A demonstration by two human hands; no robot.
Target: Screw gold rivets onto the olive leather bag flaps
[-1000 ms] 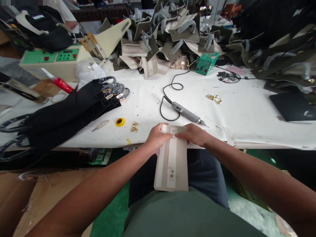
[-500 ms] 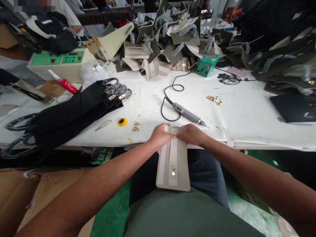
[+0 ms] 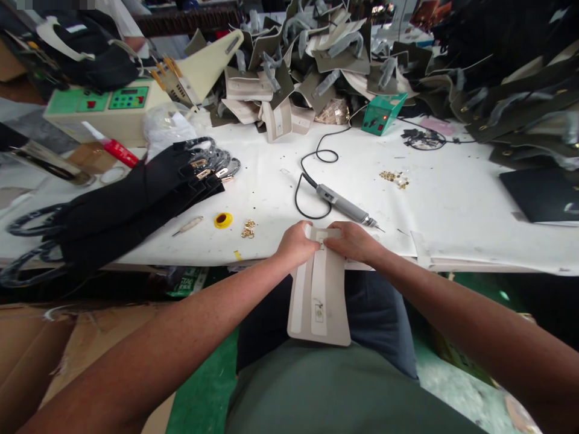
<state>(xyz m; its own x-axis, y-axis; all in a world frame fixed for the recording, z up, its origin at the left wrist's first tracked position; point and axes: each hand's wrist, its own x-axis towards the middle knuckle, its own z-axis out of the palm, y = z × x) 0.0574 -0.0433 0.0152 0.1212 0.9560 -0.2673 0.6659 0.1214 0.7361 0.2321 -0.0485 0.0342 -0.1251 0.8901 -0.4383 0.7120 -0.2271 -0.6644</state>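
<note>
A beige panel with a paler strip down its middle hangs over the table's front edge, above the lap. My left hand grips its upper left corner, thumb near the small fitting at the top of the strip. From the other side my right hand holds the upper right part, its thumb beside the same fitting. Both hands are closed on the panel, and their fingers behind it are hidden. Lower on the strip is a second small round fitting. Just beyond the hands lies a grey corded electric screwdriver.
On the white table are gold rings, a yellow ring-shaped piece, small gold parts and black straps. Behind stand a green control box and a heap of beige pieces. A cardboard box sits lower left.
The panel has tilted slightly, and its lower fitting no longer shines brightly. Both hands keep their grip at the top. The view has shifted a little.
</note>
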